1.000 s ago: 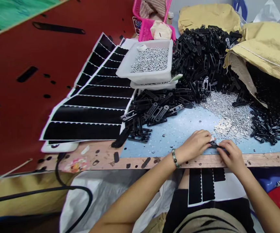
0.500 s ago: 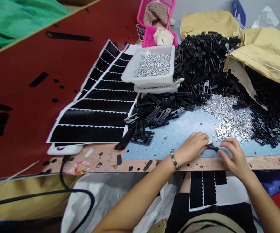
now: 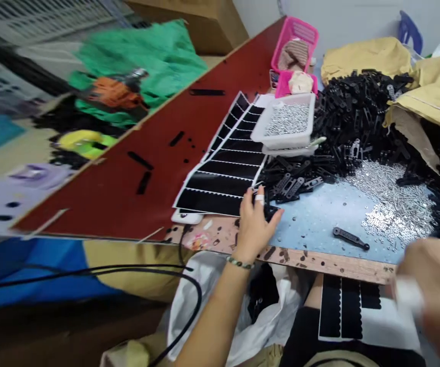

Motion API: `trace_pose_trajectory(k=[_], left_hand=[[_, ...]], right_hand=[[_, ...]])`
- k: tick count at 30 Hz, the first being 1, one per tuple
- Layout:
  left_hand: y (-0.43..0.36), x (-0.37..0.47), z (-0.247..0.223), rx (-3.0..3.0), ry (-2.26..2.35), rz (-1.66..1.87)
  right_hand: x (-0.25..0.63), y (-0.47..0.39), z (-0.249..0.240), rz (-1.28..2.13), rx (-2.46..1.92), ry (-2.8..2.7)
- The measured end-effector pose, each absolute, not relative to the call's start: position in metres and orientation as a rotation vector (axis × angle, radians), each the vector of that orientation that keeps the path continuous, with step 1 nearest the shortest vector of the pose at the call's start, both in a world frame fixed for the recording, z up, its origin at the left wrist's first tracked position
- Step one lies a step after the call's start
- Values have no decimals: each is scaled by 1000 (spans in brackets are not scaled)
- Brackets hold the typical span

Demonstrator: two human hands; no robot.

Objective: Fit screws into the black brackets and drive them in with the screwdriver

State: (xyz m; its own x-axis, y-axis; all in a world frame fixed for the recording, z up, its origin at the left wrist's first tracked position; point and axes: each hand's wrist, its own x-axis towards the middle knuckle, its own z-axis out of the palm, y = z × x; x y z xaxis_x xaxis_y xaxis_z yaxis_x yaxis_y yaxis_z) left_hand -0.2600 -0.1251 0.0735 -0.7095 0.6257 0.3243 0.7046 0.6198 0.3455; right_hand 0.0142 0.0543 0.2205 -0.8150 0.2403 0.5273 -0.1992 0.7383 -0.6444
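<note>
My left hand (image 3: 255,224) reaches flat over the near-left edge of a pile of black plastic pieces (image 3: 291,183). Its fingers are stretched out with the thumb apart, and nothing shows held in it. Part of the pile is hidden behind the fingertips. On the blue mat (image 3: 315,219) lies a single black strip-shaped part (image 3: 351,238) with a round end, touched by neither hand. At the lower right, my right hand (image 3: 430,295) is smeared by motion, with a white band on a finger; its fingers cannot be made out.
Loose silver screws (image 3: 399,191) and small washers (image 3: 382,221) are heaped on the mat. Behind stands a white tub (image 3: 260,133) of silver screws. Printed black sheets (image 3: 214,186) lie to the left beside a red partition board (image 3: 120,188). Another sheet (image 3: 390,323) rests on my lap.
The black part both hands held is now on the mat. My left hand has gone left to the black pile. My right hand has drawn down and right. The view has turned left.
</note>
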Motion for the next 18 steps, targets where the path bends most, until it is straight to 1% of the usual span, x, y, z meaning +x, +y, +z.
trace_pose_trajectory(k=[2, 3, 5, 8, 11, 14, 18], left_hand=[[-123, -268, 62, -1091, -2797, -513], [-116, -268, 58, -1087, -2826, -471], [-96, -261, 52, -1101, -2838, -469], [-63, -247, 52, -1207, -2825, -573], [-43, -239, 54, -1350, -2837, -710], [-40, -238, 59, -1383, -2821, -852], [-48, -231, 78, -1346, -2552, -1046]], right_hand=[[-16, 82, 188, 925, -133, -2317], [-36, 96, 169, 879, -309, -2289], [-78, 119, 130, 844, -601, -2270], [-131, 139, 87, 728, -832, -2363], [-155, 145, 72, 744, -966, -2399], [-150, 152, 70, 809, -929, -2368], [-125, 169, 66, 897, -892, -2244]])
